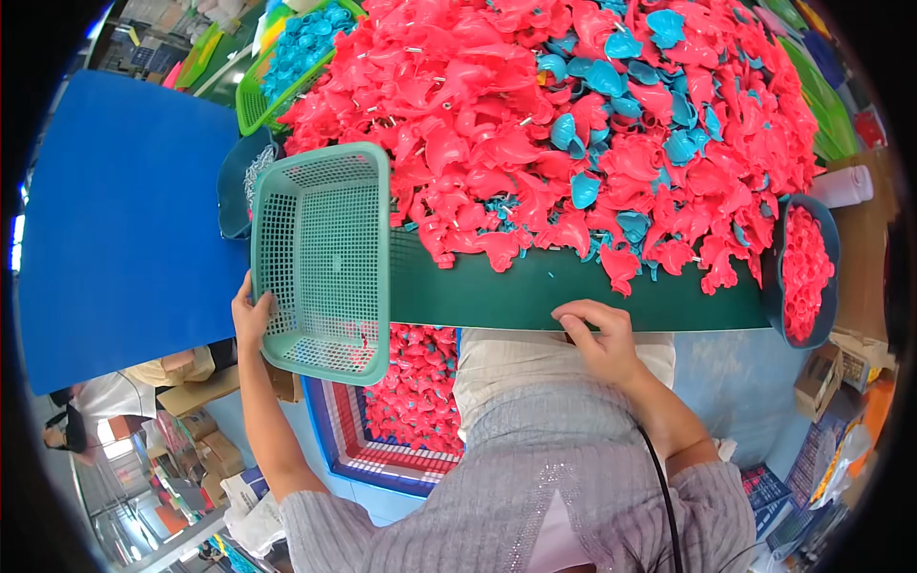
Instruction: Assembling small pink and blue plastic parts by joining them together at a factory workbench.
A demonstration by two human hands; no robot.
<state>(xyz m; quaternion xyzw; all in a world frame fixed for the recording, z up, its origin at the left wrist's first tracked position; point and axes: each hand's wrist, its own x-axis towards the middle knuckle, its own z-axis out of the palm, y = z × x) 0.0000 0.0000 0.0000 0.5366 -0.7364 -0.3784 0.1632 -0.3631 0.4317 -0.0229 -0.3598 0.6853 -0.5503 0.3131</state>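
Our left hand (pixel 250 320) grips a perforated plastic basket (pixel 336 250); glossy, curved pink pieces (pixel 463 143) heap beyond our half-curled right hand (pixel 607 344); we cannot tell if it's empty.

Head view | legible text: none | lower right of frame: dark blue package (pixel 764 493), pale print-like marks, too small and blurred to read

Green table (pixel 478 296) is carrying a big heap of pink parts (pixel 458 124), teal parts (pixel 604 78) mixing in. Left bowl (pixel 232 201) of metal bits (pixel 258 172) is sitting at left edge; right bowl (pixel 829 306) of pink bits (pixel 804 272), right edge. Floor (pixel 731 382) is supporting a blue-rimmed crate (pixel 315 430).
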